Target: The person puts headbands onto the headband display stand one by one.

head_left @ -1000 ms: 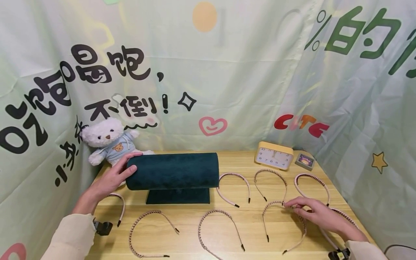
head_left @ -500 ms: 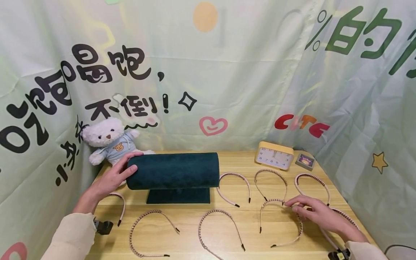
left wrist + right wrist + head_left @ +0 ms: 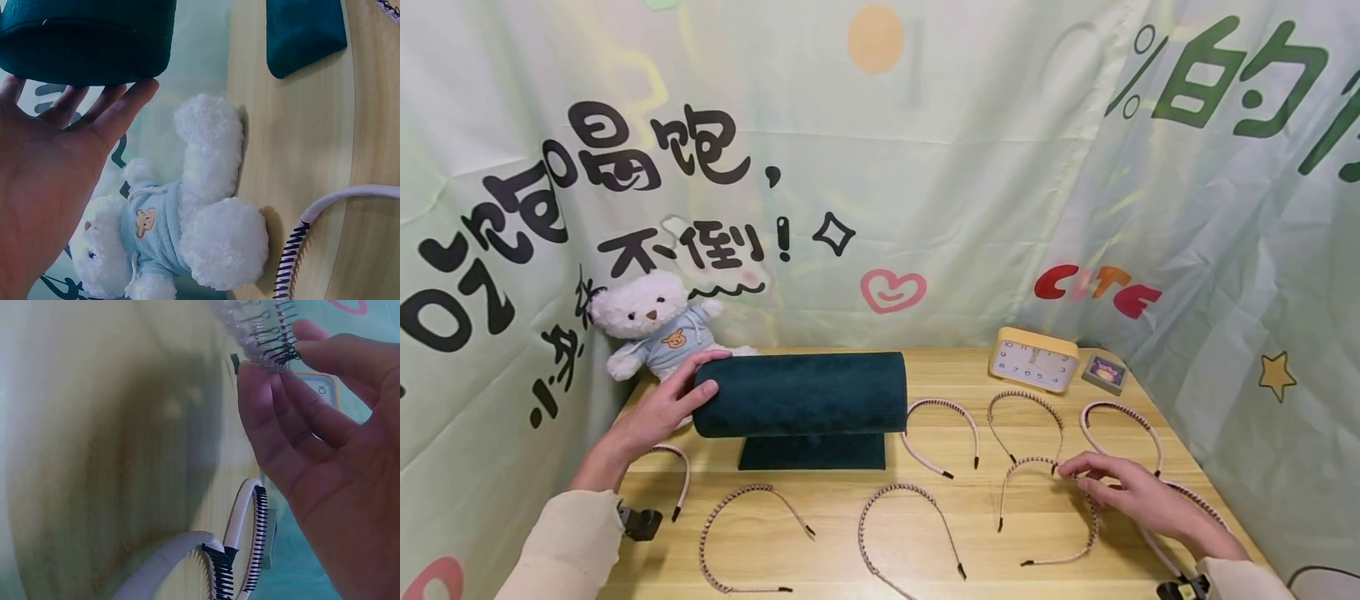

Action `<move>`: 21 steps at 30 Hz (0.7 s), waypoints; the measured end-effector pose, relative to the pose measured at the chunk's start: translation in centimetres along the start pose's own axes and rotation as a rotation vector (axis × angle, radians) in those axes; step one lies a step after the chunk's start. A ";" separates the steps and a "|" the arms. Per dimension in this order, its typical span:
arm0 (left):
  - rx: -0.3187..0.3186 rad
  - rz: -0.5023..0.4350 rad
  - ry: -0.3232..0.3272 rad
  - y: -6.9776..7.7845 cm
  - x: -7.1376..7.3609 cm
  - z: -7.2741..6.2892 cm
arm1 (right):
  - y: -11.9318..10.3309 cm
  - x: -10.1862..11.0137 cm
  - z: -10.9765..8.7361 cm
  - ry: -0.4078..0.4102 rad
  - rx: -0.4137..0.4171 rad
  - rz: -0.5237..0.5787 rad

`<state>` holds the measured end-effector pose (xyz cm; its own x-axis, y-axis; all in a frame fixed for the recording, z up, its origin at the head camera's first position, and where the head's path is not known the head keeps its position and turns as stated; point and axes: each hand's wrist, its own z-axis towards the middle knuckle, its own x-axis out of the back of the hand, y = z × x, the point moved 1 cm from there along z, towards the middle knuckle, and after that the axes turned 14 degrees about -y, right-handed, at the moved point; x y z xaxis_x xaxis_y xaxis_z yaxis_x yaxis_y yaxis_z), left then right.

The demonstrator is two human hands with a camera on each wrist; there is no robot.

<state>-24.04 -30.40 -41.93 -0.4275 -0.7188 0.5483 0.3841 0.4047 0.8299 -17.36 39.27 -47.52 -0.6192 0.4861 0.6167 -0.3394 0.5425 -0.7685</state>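
A dark green velvet roll stand (image 3: pixel 801 396), a padded cylinder on a flat base, stands left of centre. My left hand (image 3: pixel 658 412) holds its left end, thumb on the front and fingers over the top; the left wrist view has the fingertips at the end's edge. At the right, my right hand (image 3: pixel 1138 496) pinches a thin pink headband (image 3: pixel 1032 460) by its arch between thumb and fingers. Black comb teeth along the headband's inside (image 3: pixel 281 353) show in the right wrist view. Its two dark tips point toward the table's front.
Several similar headbands lie on the wooden table, one at the front middle (image 3: pixel 898 487), one beside the stand (image 3: pixel 973 425). A white teddy bear (image 3: pixel 662 333) sits behind my left hand. A yellow clock (image 3: pixel 1032 360) and a small grey box (image 3: pixel 1103 372) stand at the back right.
The headband in my right hand has tilted, its two tips swinging up and to the left, mostly in the first half second. My left hand and the stand keep their place.
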 end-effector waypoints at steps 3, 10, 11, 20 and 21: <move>0.006 0.002 -0.001 0.1 0.0 0.0 | -0.2 0.1 0.0 0.000 0.011 0.046; -0.001 -0.016 -0.008 0.3 -0.1 -0.1 | -1.3 0.4 0.0 -0.018 0.045 0.219; -0.003 -0.014 -0.007 0.3 -0.1 -0.1 | -1.4 0.4 0.0 -0.018 0.035 0.236; 0.000 -0.015 -0.010 0.2 -0.1 -0.1 | -2.5 0.7 0.1 0.007 -0.026 0.301; 0.001 -0.011 -0.009 0.2 0.0 -0.1 | -2.6 0.7 0.2 0.012 -0.022 0.307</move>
<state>-23.90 -30.35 -41.84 -0.4388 -0.7182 0.5400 0.3785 0.3973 0.8360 -17.02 38.08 -45.13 -0.6817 0.6377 0.3586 -0.1224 0.3838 -0.9153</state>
